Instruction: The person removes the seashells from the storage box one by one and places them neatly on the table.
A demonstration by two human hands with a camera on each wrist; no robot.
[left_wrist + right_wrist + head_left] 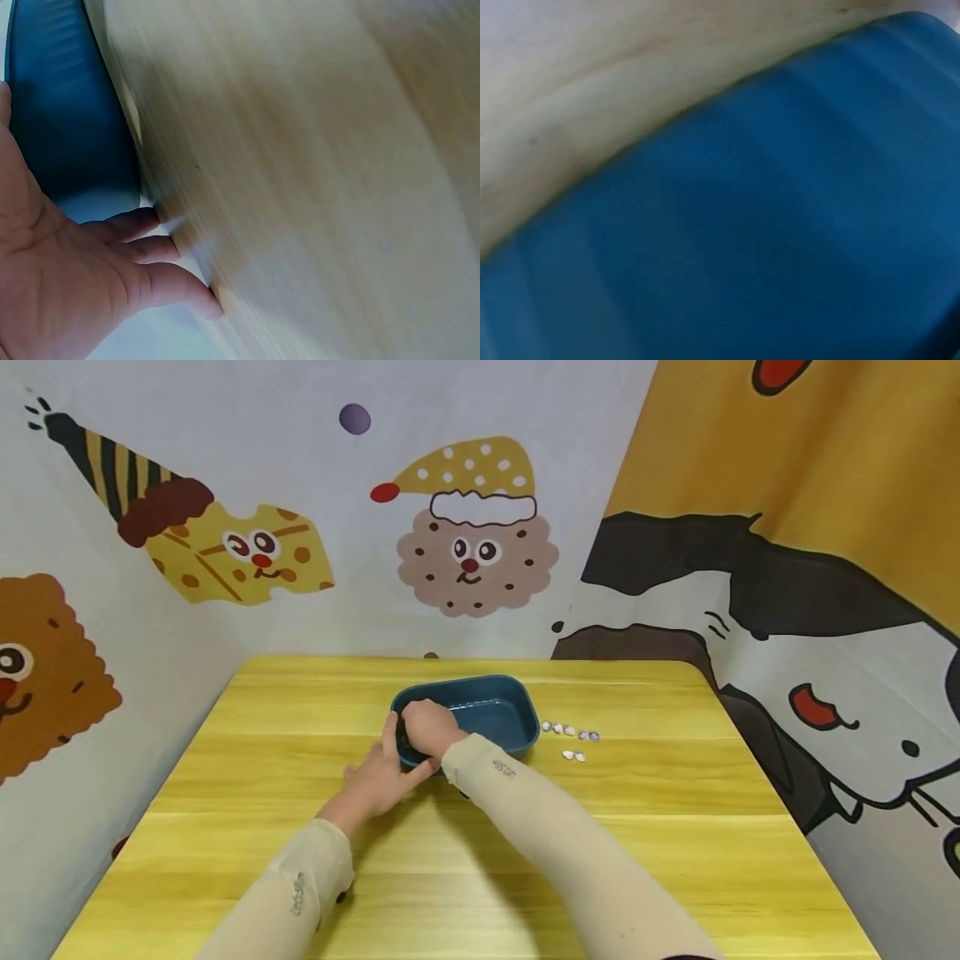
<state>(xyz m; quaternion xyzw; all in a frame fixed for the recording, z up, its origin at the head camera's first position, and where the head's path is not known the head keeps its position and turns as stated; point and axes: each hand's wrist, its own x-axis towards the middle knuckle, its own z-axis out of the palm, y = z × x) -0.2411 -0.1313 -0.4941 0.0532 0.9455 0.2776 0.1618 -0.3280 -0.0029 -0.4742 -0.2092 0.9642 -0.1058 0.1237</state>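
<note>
A dark blue rectangular basin with rounded corners stands on the table. Against its front left corner rests my left hand, fingers spread and the thumb along the near side. In the left wrist view the same hand has several fingertips down beside the basin's blue wall. My right hand reaches over the near rim into the left end of the basin. Its fingers are hidden, as is whatever they touch. Only the blue wall and some table show in the right wrist view.
Just right of the basin lie several small white and purple pieces in a row, with two more pale pieces nearer me. The yellow wood-grain table ends at a cartoon-printed cloth behind and at both sides.
</note>
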